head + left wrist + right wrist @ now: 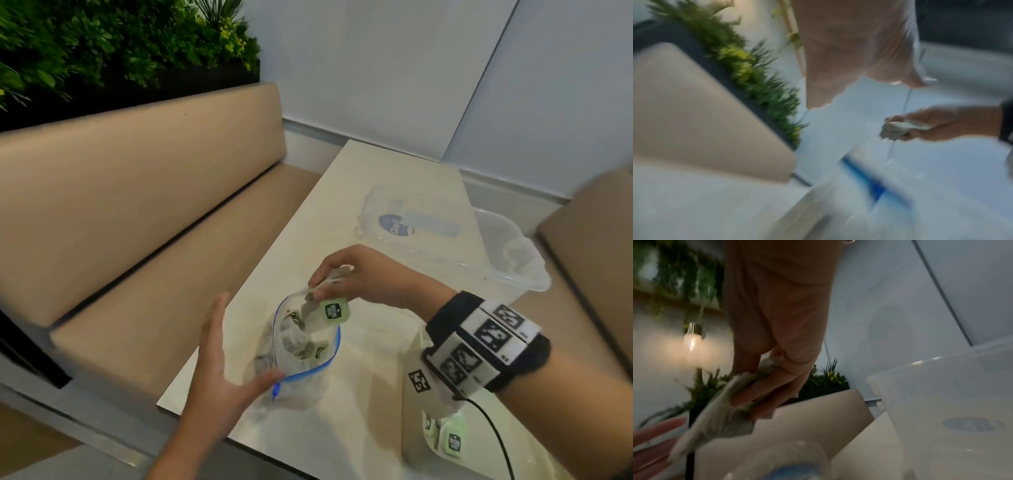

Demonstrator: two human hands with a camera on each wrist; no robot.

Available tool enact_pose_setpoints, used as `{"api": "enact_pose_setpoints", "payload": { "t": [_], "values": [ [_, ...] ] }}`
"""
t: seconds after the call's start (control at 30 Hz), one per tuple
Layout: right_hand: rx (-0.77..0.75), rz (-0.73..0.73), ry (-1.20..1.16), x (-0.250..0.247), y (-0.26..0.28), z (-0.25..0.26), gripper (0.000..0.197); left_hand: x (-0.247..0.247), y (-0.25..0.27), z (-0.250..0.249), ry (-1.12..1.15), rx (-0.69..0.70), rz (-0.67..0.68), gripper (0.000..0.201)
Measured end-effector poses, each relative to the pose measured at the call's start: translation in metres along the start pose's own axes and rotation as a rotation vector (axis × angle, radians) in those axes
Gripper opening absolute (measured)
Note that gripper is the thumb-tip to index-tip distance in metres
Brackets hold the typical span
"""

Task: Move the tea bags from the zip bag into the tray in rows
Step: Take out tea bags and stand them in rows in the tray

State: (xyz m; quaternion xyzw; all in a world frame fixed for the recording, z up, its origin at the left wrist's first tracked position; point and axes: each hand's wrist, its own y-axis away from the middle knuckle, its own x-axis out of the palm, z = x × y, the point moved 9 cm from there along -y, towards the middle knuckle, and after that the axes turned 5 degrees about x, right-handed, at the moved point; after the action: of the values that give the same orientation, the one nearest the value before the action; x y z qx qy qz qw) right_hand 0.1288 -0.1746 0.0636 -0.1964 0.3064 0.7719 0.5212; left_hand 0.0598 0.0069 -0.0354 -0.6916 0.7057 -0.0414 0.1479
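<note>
A clear zip bag (298, 353) with a blue zip strip lies open on the pale table, with several tea bags inside. My right hand (320, 284) hovers over its mouth and pinches a small bunch of tea bags (334, 274); a green tag (337, 310) dangles below. The right wrist view shows the fingers (766, 389) curled round those tea bags (719, 415). My left hand (224, 353) is spread flat beside the bag, its thumb against the bag's near side. A clear tray (409, 431) at the near right holds tea bags with green tags (454, 442), partly hidden by my right wrist.
A clear plastic tub (510, 253) and its lid (404, 219) sit at the table's far right. A beige bench (137, 222) runs along the left, with green plants (102, 44) behind it. The table edge (191, 370) passes under my left hand.
</note>
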Motion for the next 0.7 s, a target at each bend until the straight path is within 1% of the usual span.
{"api": "enact_pose_setpoints", "payload": {
  "t": [0.03, 0.07, 0.1, 0.13, 0.17, 0.2, 0.23, 0.27, 0.3, 0.4, 0.47, 0.57, 0.63, 0.7],
  "values": [
    [-0.033, -0.014, -0.127, -0.009, 0.012, 0.006, 0.017, -0.002, -0.005, -0.023, 0.106, 0.017, -0.054, 0.1],
    [-0.068, -0.029, -0.237, -0.017, 0.024, 0.013, 0.017, 0.001, -0.011, -0.039, 0.241, -0.002, -0.082, 0.085],
    [-0.101, -0.05, -0.318, -0.024, 0.037, 0.018, 0.017, 0.013, -0.017, -0.051, 0.393, -0.07, -0.069, 0.072],
    [-0.129, -0.075, -0.373, -0.029, 0.049, 0.021, 0.018, 0.032, -0.021, -0.055, 0.559, -0.197, -0.009, 0.063],
    [-0.149, -0.101, -0.404, -0.033, 0.059, 0.022, 0.018, 0.058, -0.021, -0.057, 0.733, -0.352, 0.09, 0.059],
    [-0.164, -0.13, -0.407, -0.035, 0.068, 0.02, 0.018, 0.085, -0.016, -0.062, 0.867, -0.512, 0.196, 0.06],
    [-0.172, -0.167, -0.383, -0.035, 0.075, 0.016, 0.017, 0.109, -0.008, -0.071, 0.966, -0.636, 0.3, 0.062],
    [-0.173, -0.218, -0.342, -0.035, 0.082, 0.009, 0.016, 0.128, -0.002, -0.078, 1.047, -0.717, 0.364, 0.062],
    [-0.168, -0.28, -0.299, -0.035, 0.087, 0.001, 0.015, 0.144, 0.003, -0.084, 1.13, -0.77, 0.387, 0.061],
    [-0.157, -0.453, -0.148, -0.039, 0.106, -0.025, 0.017, 0.173, 0.01, -0.095, 1.353, -0.835, 0.34, 0.058],
    [-0.182, -0.513, -0.052, -0.04, 0.118, -0.036, 0.018, 0.188, 0.014, -0.096, 1.406, -0.859, 0.319, 0.053],
    [-0.189, -0.504, 0.023, -0.036, 0.133, -0.052, 0.019, 0.204, 0.021, -0.09, 1.385, -0.919, 0.333, 0.045],
    [-0.186, -0.495, 0.134, -0.033, 0.14, -0.058, 0.025, 0.212, 0.023, -0.087, 1.379, -0.941, 0.352, 0.04],
    [-0.201, -0.5, 0.239, -0.031, 0.148, -0.062, 0.03, 0.216, 0.021, -0.083, 1.388, -0.94, 0.352, 0.04]
  ]
}}
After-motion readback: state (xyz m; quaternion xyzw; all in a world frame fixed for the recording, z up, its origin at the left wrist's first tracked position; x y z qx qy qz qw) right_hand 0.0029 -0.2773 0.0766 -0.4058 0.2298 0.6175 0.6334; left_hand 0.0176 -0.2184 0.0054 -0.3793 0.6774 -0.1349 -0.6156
